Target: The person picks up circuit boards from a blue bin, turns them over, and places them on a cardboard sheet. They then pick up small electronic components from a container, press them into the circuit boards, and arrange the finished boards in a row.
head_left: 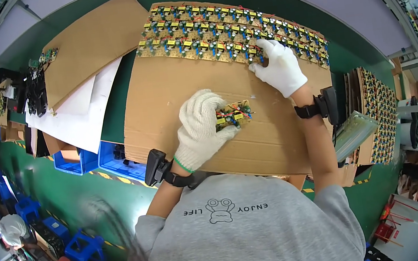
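Observation:
My left hand [199, 130], in a cream knit glove, is closed around some small circuit boards [242, 111] with green, red and blue parts and yellow labels. It holds them low over the middle of a cardboard sheet [177, 90]. Farther off and to the right, my right hand [280, 67], in a smoother white glove, pinches a circuit board [256, 53] at the near edge of the laid-out boards. Thumb and fingertips sit on either side of that board. Several rows of like boards [192, 45] cover the far part of the cardboard.
Another cardboard sheet [97, 45] and white paper [72, 114] lie at the left. Blue bins [80, 160] stand below the table edge there. At the right are a stack of board-covered cardboard [380, 113] and a clear plastic-wrapped bundle [354, 133]. People sit at lower left.

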`<state>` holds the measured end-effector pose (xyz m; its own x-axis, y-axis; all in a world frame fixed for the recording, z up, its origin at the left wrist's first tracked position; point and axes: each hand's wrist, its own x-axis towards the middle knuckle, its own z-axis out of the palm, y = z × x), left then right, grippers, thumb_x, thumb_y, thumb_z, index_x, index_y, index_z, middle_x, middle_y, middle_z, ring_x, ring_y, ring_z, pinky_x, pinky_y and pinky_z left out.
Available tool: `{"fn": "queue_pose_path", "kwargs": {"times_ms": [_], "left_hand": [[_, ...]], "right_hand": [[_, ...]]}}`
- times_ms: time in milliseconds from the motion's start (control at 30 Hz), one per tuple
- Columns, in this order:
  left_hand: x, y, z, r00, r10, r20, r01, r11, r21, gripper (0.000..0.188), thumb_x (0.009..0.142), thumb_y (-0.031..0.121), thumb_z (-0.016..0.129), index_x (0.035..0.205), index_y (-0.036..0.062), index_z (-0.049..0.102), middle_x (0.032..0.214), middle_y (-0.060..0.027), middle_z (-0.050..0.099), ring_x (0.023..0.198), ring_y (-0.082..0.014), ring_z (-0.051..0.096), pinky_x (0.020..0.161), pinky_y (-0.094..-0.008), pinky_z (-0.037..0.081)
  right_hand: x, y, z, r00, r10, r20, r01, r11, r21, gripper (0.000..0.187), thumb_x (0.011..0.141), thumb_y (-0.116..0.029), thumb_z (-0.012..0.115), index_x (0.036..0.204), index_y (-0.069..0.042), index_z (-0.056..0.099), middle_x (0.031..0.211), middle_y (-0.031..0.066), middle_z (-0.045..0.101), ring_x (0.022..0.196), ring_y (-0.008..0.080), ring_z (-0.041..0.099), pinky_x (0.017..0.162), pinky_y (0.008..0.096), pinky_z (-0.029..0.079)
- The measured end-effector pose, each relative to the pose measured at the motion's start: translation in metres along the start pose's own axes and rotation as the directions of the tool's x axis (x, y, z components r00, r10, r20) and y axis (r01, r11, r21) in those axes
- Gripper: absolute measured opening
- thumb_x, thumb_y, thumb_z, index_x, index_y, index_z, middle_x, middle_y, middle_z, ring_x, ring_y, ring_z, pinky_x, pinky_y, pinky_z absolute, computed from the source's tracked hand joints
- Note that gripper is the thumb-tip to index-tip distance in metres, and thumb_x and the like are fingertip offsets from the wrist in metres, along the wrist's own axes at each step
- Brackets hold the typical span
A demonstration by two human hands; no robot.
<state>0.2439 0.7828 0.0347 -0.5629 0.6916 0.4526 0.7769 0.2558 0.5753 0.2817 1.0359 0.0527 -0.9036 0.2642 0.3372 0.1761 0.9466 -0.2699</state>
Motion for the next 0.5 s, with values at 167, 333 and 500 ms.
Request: {"fn": "queue_pose_path", "kwargs": {"times_ms": [167, 333, 500], "left_hand": [[-0.003, -0.002, -0.001, 0.989, -0.123, 0.077, 0.131, 0.985, -0.109, 0.056, 0.063, 0.027, 0.083, 0.107, 0.0106, 0.053, 0.110, -0.0086, 0.057, 0.109, -0.0305, 0.052, 0.096, -0.0425, 0.036], [0.002, 0.003, -0.003, 0.994, -0.105, 0.029, 0.108, 0.983, -0.149, 0.057, 0.061, 0.023, 0.085, 0.107, 0.0090, 0.054, 0.106, -0.0087, 0.060, 0.099, -0.0294, 0.057, 0.089, -0.0407, 0.041], [0.014, 0.018, -0.002, 0.999, 0.043, -0.032, -0.043, 0.999, 0.012, 0.062, 0.057, 0.021, 0.087, 0.109, 0.0088, 0.055, 0.107, -0.0082, 0.062, 0.097, -0.0280, 0.060, 0.085, -0.0395, 0.043]], "right_hand": [[-0.001, -0.021, -0.016, 0.998, 0.058, -0.026, -0.057, 0.998, 0.007, 0.044, 0.077, -0.024, 0.075, 0.113, -0.002, 0.061, 0.101, 0.0147, 0.066, 0.084, 0.0302, 0.066, 0.075, 0.0391, 0.053], [-0.038, -0.044, -0.023, 0.925, 0.347, 0.154, -0.365, 0.706, 0.607, 0.035, 0.100, -0.032, 0.052, 0.096, 0.001, 0.066, 0.071, 0.0028, 0.062, 0.069, 0.0091, 0.059, 0.061, 0.0248, 0.046], [-0.062, -0.082, -0.013, 0.822, 0.393, 0.411, -0.552, 0.376, 0.744, 0.038, 0.097, -0.034, 0.058, 0.083, 0.001, 0.064, 0.065, -0.0049, 0.052, 0.060, 0.0022, 0.041, 0.052, 0.0226, 0.036]]}}
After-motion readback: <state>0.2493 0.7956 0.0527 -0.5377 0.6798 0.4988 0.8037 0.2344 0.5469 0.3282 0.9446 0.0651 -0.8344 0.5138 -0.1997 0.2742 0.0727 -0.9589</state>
